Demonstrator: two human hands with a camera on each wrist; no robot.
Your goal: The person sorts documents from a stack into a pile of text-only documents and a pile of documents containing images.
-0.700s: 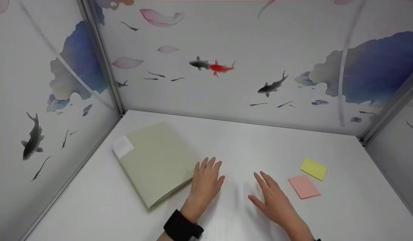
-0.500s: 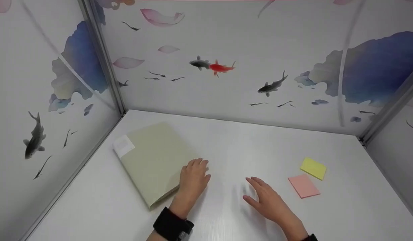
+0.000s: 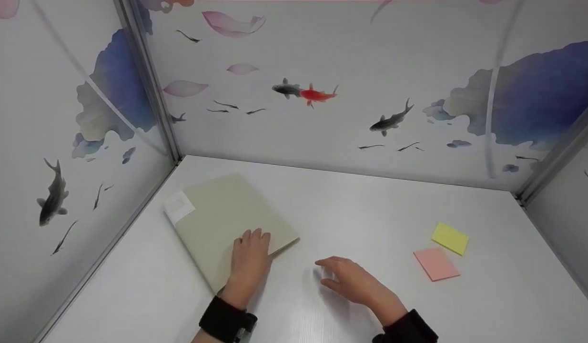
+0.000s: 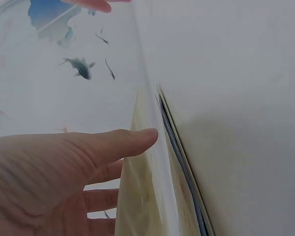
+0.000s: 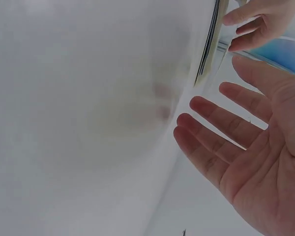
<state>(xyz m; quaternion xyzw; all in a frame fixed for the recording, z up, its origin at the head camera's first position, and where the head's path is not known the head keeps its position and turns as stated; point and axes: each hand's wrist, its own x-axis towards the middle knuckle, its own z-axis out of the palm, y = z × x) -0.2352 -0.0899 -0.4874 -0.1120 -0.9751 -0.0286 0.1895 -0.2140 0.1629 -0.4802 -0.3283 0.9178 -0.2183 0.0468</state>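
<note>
A pale green folder (image 3: 227, 209) with a white label lies at the table's left. My left hand (image 3: 249, 263) is at its near edge, fingers over the top cover. In the left wrist view the thumb (image 4: 132, 141) is on the inner side of that cover (image 4: 135, 196) and the fingers are behind it, so the hand holds the slightly raised cover between them. Darker layers show below it. My right hand (image 3: 353, 281) is to the right of the folder, apart from it, fingers extended and slightly bent, holding nothing in the right wrist view.
A yellow sticky-note pad (image 3: 450, 238) and a pink sticky-note pad (image 3: 436, 264) lie at the right of the white table (image 3: 370, 209). Panels printed with fish (image 3: 318, 95) enclose the table at the back and sides.
My left hand has moved left along the folder's near edge, from its right corner. My right hand has shifted left and slightly nearer the folder. The sticky-note pads have stayed put.
</note>
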